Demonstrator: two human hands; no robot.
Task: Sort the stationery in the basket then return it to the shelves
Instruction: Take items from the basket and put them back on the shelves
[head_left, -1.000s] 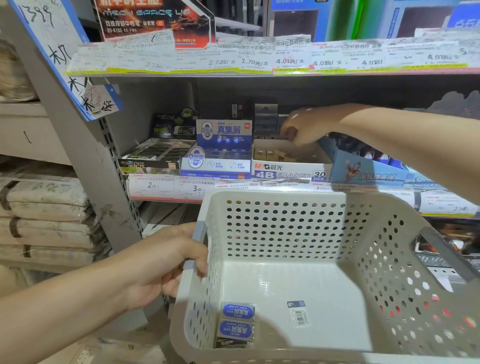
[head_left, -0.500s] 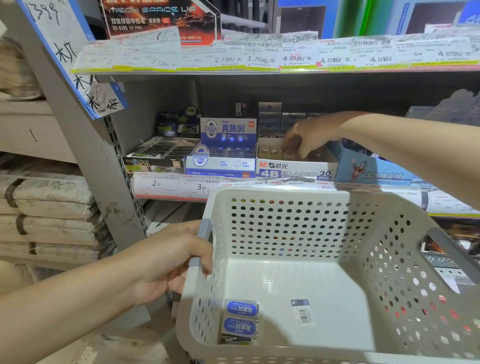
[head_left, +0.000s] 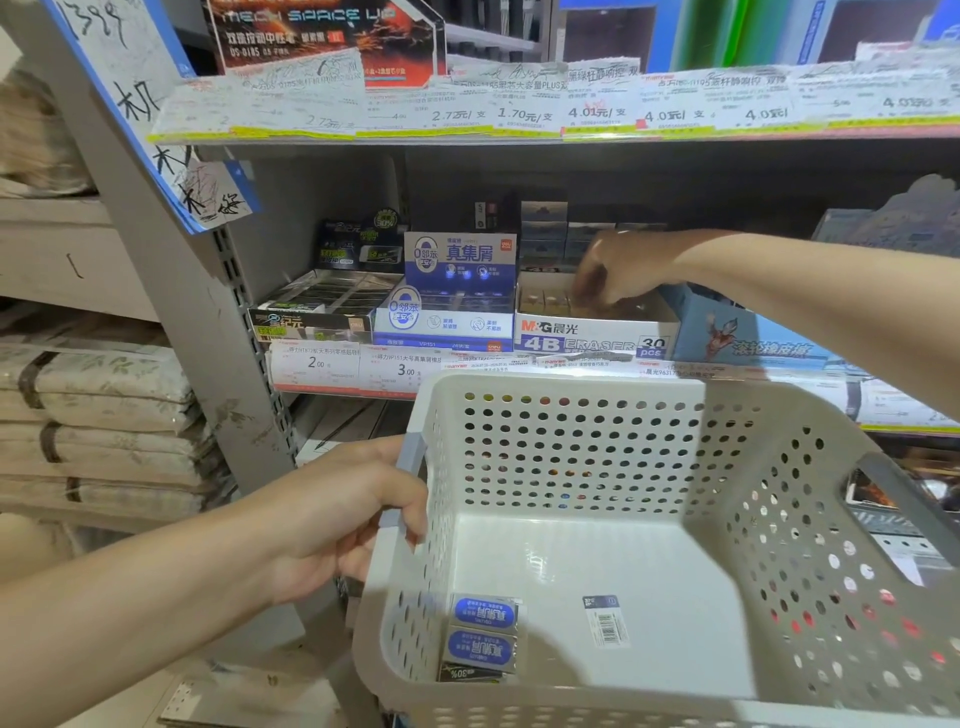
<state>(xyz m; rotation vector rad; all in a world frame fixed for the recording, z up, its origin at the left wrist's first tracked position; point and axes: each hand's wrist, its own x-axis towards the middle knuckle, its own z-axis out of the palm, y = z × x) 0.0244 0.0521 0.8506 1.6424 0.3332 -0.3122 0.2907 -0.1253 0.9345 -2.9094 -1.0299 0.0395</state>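
Note:
My left hand (head_left: 343, 519) grips the grey handle on the left side of the white perforated basket (head_left: 753, 545). Two blue-labelled erasers (head_left: 483, 631) and a dark one (head_left: 467, 674) lie in the basket's near left corner. My right hand (head_left: 618, 270) reaches into the white 4B eraser box (head_left: 592, 338) on the middle shelf, fingers bent down among the small erasers; it is blurred and I cannot tell whether it holds one.
A blue-and-white eraser display box (head_left: 447, 306) and a black eraser box (head_left: 322, 306) stand left of the 4B box; a blue carton (head_left: 748, 332) stands right. Price labels (head_left: 363, 364) line the shelf edge. A grey shelf upright (head_left: 208, 332) and stacked paper packs (head_left: 98, 415) are left.
My right hand has dropped lower into the 4B eraser box. The basket and my left hand have barely shifted.

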